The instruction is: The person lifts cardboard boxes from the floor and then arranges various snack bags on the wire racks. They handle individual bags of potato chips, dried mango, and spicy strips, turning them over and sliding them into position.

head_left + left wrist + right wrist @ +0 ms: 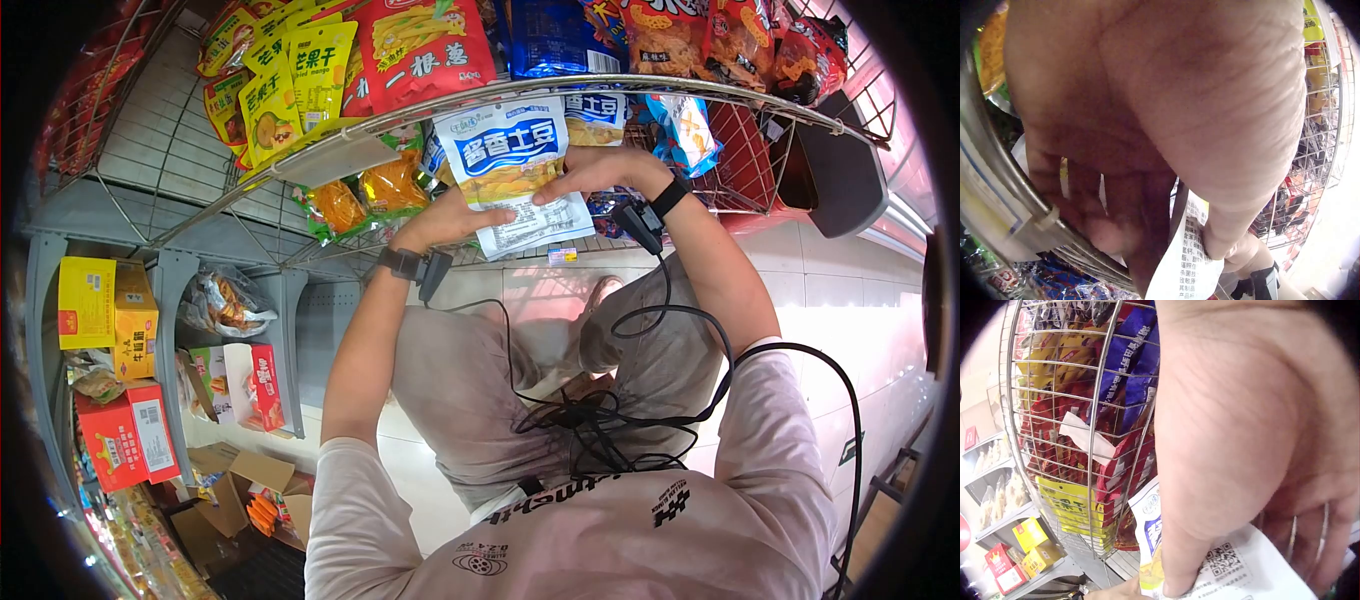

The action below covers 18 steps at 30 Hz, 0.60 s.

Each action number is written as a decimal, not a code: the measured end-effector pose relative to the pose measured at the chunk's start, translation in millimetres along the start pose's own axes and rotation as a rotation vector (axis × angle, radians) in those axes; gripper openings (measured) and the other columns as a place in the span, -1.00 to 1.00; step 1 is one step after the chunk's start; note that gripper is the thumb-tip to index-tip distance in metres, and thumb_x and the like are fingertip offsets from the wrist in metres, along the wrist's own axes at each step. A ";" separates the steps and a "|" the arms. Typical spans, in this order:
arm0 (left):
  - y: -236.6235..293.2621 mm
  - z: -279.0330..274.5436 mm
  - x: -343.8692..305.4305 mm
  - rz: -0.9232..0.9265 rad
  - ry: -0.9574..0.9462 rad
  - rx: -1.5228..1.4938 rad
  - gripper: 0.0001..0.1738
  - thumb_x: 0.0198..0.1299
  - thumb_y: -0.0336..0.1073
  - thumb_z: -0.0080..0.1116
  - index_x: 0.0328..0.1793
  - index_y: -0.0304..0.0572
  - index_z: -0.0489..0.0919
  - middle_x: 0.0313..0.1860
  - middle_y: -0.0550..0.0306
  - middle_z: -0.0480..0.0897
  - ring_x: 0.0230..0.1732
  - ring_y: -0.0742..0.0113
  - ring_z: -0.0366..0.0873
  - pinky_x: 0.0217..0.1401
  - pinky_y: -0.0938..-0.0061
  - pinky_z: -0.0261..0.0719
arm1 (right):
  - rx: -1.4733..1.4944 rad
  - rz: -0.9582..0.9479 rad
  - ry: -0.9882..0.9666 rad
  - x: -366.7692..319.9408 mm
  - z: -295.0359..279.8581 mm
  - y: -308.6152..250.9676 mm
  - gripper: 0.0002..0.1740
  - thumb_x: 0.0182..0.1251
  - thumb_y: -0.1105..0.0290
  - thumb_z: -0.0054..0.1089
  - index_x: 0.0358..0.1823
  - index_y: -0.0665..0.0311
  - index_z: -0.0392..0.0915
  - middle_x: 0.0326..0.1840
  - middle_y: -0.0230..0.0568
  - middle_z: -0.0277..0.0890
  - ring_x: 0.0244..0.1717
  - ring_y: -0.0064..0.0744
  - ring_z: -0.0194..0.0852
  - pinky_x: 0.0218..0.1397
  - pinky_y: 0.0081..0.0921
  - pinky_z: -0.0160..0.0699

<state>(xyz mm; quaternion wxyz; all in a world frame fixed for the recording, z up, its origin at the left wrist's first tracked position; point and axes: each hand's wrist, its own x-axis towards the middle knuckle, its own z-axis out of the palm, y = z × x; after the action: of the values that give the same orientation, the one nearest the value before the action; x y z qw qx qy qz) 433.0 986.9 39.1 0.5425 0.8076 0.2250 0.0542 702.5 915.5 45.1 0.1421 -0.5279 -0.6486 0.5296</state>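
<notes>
A white-and-blue potato snack bag [508, 150] is held upright in front of the wire basket's rim. My left hand [445, 222] grips its lower left side, thumb across the front. On the opposite side my right hand [612, 170] pinches the bag, its thumb on the front below the blue lettering. In the left wrist view, the left fingers [1107, 234] reach behind the bag's printed panel [1192, 262]. The right wrist view shows the right thumb [1182, 572] pressed beside a QR code. Part of the bag's back is hidden by both hands.
The wire basket [215, 210] holds yellow dried mango packs [320, 70], a red snack bag [425, 50] and blue bags [565, 35]. Shelves with boxes [125, 435] stand to the left. Black cables [580, 410] run from both wrists over the lap.
</notes>
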 end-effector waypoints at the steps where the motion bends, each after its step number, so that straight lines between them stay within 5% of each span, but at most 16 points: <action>1: -0.4 0.1 0.0 -0.003 0.002 -0.022 -0.25 0.26 -0.12 0.49 0.49 -0.27 0.45 0.37 0.04 0.61 0.34 0.25 0.52 0.43 0.37 0.46 | -0.004 -0.007 0.004 -0.1 0.2 -1.2 -0.01 0.21 -0.18 0.49 0.53 0.25 0.35 0.32 -0.01 0.58 0.21 -0.20 0.65 0.09 -0.31 0.76; 8: -15.6 -10.1 -4.2 -0.157 0.055 -0.111 -0.31 0.34 -0.06 0.41 0.46 -0.30 0.48 0.25 0.03 0.67 0.21 0.29 0.59 0.36 0.37 0.51 | -0.027 0.070 0.020 -10.3 -1.2 -12.7 -0.04 0.22 -0.15 0.49 0.50 0.27 0.38 0.27 -0.02 0.61 0.15 -0.20 0.69 0.07 -0.31 0.77; 11: -32.5 -20.8 -4.3 -0.318 0.061 0.011 -0.29 0.44 0.23 0.18 0.32 -0.30 0.56 0.02 0.06 0.72 -0.02 0.34 0.61 0.12 0.41 0.56 | -0.021 -0.051 0.016 -0.6 -0.6 3.8 -0.08 0.24 -0.13 0.49 0.48 0.29 0.40 0.24 -0.04 0.63 0.13 -0.21 0.70 0.07 -0.33 0.78; 13: -53.7 -24.0 -2.4 -0.263 0.139 -0.273 -0.09 0.39 0.52 -0.08 0.06 -0.36 0.62 -0.40 0.13 0.57 -0.42 0.45 0.48 -0.39 0.50 0.47 | -0.023 0.019 0.017 -9.3 -0.9 -10.1 -0.09 0.26 -0.11 0.48 0.47 0.34 0.40 0.23 -0.03 0.64 0.11 -0.23 0.71 0.06 -0.35 0.78; 18: -22.4 -27.6 -12.5 -0.315 0.246 -0.145 -0.01 0.36 0.63 -0.25 -0.04 -0.31 0.61 -0.38 0.12 0.59 -0.41 0.42 0.49 -0.39 0.49 0.55 | -0.043 0.067 0.001 -9.0 -2.7 -14.0 -0.07 0.27 -0.14 0.46 0.44 0.41 0.41 0.21 0.01 0.65 0.09 -0.24 0.73 0.04 -0.37 0.79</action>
<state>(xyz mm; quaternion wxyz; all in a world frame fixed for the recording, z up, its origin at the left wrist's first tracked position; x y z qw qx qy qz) 405.9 1012.1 32.1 0.5695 0.7086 0.4083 0.0831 700.6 911.1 61.3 0.1133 -0.5527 -0.6416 0.5196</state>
